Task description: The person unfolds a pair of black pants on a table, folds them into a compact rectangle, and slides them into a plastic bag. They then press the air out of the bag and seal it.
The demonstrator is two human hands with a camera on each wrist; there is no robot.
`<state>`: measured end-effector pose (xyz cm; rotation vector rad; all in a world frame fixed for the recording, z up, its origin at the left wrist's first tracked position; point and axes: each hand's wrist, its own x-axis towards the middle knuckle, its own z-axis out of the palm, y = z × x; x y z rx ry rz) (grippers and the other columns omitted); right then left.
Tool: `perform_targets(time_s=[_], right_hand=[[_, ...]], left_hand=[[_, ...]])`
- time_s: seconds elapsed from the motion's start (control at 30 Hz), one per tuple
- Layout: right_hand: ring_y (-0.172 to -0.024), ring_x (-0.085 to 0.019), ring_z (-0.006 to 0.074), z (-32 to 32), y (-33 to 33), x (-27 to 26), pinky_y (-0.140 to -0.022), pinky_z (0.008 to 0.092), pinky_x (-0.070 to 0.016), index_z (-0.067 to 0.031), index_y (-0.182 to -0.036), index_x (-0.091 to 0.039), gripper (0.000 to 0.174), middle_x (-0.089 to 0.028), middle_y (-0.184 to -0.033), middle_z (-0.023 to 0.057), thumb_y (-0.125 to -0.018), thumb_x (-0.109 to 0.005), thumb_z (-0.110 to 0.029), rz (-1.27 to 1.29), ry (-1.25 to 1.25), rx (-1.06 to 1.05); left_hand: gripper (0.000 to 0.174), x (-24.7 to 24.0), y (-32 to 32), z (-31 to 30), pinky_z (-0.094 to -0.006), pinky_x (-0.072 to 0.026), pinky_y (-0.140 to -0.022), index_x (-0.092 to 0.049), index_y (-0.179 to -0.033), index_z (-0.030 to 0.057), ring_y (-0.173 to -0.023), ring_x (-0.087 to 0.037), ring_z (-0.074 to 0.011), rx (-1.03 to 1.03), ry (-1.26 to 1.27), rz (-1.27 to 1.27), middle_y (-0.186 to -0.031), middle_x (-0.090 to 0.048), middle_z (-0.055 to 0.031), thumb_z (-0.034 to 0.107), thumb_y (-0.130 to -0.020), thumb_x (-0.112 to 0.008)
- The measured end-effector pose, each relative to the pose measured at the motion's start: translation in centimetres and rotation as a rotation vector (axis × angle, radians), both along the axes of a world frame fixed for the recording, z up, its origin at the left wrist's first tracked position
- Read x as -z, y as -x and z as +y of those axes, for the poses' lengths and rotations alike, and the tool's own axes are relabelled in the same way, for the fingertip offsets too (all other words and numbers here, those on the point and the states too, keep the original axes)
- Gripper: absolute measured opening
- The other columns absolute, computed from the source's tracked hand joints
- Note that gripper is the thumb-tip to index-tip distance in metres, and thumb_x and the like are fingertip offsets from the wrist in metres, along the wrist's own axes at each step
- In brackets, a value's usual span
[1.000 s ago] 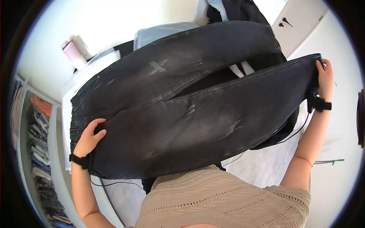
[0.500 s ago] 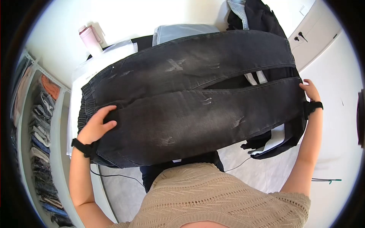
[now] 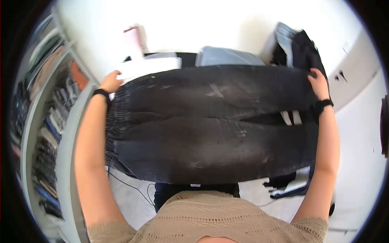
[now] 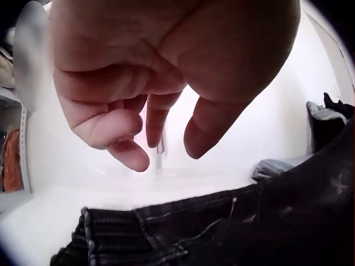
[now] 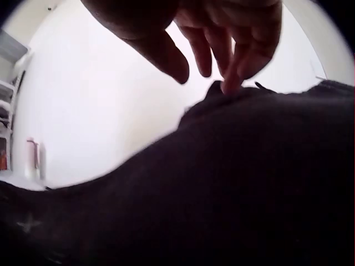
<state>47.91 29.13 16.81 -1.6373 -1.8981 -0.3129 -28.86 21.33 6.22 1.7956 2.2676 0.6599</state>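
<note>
A pair of black jeans with a gathered elastic waistband and scuffed patches lies spread out sideways, waist to the left and legs to the right. My left hand is at the far corner of the waistband. In the left wrist view its fingers hang loosely bent above the cloth, thumb apart, holding nothing. At the far leg's hem end is my right hand. The right wrist view shows its thumb and fingers spread apart, with fingertips right at the dark cloth's edge.
Behind the jeans stand a pink bottle, white plastic-wrapped packets and a folded grey-blue garment. More dark and denim clothes are heaped at the back right. A shelf of folded clothes stands on the left, a door on the right.
My left hand has moved from the near part of the waist to its far corner. The right hand has shifted from the near leg's hem to the far leg's. The jeans lie flatter.
</note>
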Motion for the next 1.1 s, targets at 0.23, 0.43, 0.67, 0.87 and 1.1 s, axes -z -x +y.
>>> perform_targets(time_s=[0.23, 0.43, 0.67, 0.87, 1.1], right_hand=[[-0.109, -0.058, 0.0334, 2.7, -1.2, 3.6, -0.096, 0.0372, -0.0444, -0.0056, -0.119, -0.058, 0.041, -0.063, -0.113, 0.0177, -0.078, -0.057, -0.003, -0.035, -0.124, 0.017], [-0.099, -0.059, 0.0344, 1.1, -0.1, 2.4, -0.088, 0.0399, -0.0464, -0.0025, -0.104, -0.065, 0.027, -0.062, -0.1, 0.018, -0.077, -0.065, -0.006, -0.129, 0.001, 0.183], [-0.095, -0.064, 0.0279, -2.2, -1.7, -2.3, -0.085, 0.0334, -0.0482, 0.0, -0.099, -0.068, 0.021, -0.068, -0.1, 0.0166, -0.085, -0.059, -0.012, -0.12, -0.157, 0.119], [-0.119, -0.053, 0.0181, -12.1, -6.7, -6.1, -0.102, 0.0281, -0.0371, -0.0026, -0.123, -0.06, 0.032, -0.059, -0.126, 0.0091, -0.098, -0.046, -0.016, 0.051, -0.217, -0.016], [-0.125, -0.046, 0.0238, -27.2, -8.6, 5.8, -0.109, 0.0351, -0.0318, 0.0059, -0.125, -0.055, 0.041, -0.051, -0.134, 0.0168, -0.089, -0.039, -0.005, 1.115, -0.013, -0.023]], left_hand=[[0.053, 4.9, -0.8, 2.0, -0.037, -0.042, -0.1, -0.056, -0.123, 0.0038, -0.115, -0.054, -0.0339, -0.003, 0.148, 0.128, -0.125, -0.056, -0.0218, 0.014, -0.073, -0.071], [0.037, 5.8, -0.7, 2.5, -0.039, -0.047, -0.092, -0.064, -0.109, 0.0023, -0.102, -0.061, -0.0345, -0.128, 0.156, 0.168, -0.106, -0.065, -0.021, 0.012, -0.074, -0.071], [0.023, -0.3, -1.5, -0.8, -0.0401, -0.0523, -0.075, -0.065, -0.099, 0.0012, -0.08, -0.067, -0.0286, -0.142, -0.143, 0.042, -0.092, -0.066, -0.0221, 0.017, -0.083, -0.061], [0.023, -5.2, -1.0, -9.7, -0.0255, -0.053, -0.067, -0.058, -0.109, -0.0046, -0.073, -0.067, -0.0164, -0.061, -0.576, -0.47, -0.094, -0.065, -0.0108, 0.006, -0.089, -0.06], [0.025, -0.1, -6.0, -28.2, -0.0293, -0.0473, -0.092, -0.057, -0.113, 0.0016, -0.112, -0.056, -0.0195, -0.184, -0.52, -0.539, -0.13, -0.052, -0.0134, 0.0, -0.088, -0.052]])
